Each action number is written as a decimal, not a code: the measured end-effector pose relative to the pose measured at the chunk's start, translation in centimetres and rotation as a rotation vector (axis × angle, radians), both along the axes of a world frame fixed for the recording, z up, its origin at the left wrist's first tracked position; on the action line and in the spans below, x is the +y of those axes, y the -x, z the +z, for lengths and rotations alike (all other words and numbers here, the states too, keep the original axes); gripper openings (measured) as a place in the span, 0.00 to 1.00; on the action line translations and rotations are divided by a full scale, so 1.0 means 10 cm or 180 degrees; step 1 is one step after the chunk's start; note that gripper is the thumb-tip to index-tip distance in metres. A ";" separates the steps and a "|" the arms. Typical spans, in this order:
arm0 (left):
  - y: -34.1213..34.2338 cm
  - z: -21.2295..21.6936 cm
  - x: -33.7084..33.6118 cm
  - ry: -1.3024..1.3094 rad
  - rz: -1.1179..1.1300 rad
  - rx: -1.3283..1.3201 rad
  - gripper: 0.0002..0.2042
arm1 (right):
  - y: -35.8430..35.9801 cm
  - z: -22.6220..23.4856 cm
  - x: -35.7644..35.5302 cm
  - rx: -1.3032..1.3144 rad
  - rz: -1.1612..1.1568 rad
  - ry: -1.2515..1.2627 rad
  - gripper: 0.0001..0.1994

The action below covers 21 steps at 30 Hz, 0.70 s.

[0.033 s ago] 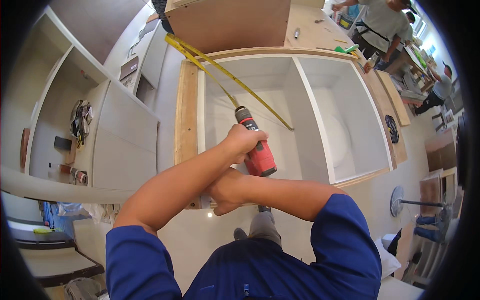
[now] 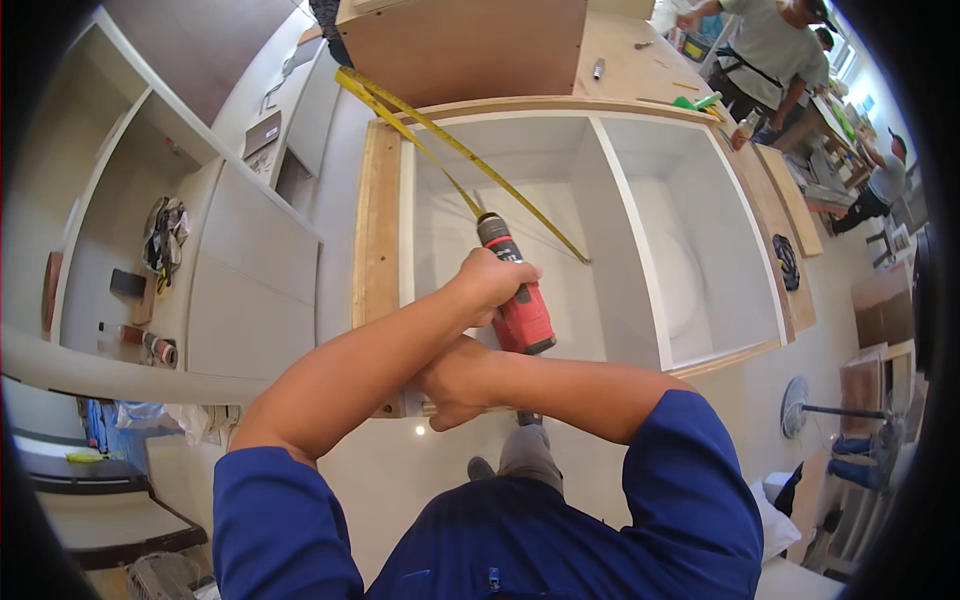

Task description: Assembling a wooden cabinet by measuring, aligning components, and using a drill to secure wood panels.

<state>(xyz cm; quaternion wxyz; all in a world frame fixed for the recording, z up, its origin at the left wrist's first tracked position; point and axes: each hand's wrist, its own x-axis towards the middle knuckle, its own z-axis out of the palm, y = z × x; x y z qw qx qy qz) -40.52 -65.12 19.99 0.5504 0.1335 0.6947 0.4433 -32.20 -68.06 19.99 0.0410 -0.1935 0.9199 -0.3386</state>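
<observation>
My left hand (image 2: 492, 285) is closed round the grip of a red and black cordless drill (image 2: 526, 318). The drill's black chuck points away from me over the open cabinet (image 2: 625, 190), a white-lined box with a wooden outer frame. My forearms cross, the left one lying above the right. Below the left forearm, my right hand (image 2: 455, 385) is at the cabinet's near left corner. Its fingers are mostly hidden. A yellow folding rule (image 2: 470, 155) lies slanted across the cabinet's left compartment, one leg ending near the chuck and the other by the divider.
A brown wooden box (image 2: 460, 55) stands beyond the cabinet. On the right frame lies a black coiled item (image 2: 785, 262) near a loose board (image 2: 788, 200). White shelving (image 2: 250, 270) stands at left. Two people (image 2: 770, 50) are at far right, and a fan (image 2: 795, 405) is lower right.
</observation>
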 end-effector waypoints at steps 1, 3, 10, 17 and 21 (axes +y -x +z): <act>-0.02 0.04 0.00 -0.0028 0.0057 0.0095 0.15 | 0.02 -0.03 -0.01 -0.0047 -0.0083 -0.0016 0.41; 0.00 0.17 -0.02 -0.0056 -0.0132 0.0318 0.15 | 0.02 0.03 0.01 -0.0104 -0.0016 0.0030 0.42; 0.42 1.33 -0.30 -0.0893 -0.0358 0.0828 0.22 | 0.00 -0.11 0.02 0.0853 -0.0029 -0.0124 0.49; 1.03 2.53 -0.93 -0.1282 -0.0090 0.1270 0.19 | 0.03 -0.12 0.01 0.0877 0.0069 -0.0126 0.49; 1.26 2.57 -1.05 -0.0958 -0.0035 0.1811 0.19 | 0.04 -0.07 0.00 0.0549 0.0078 -0.0176 0.49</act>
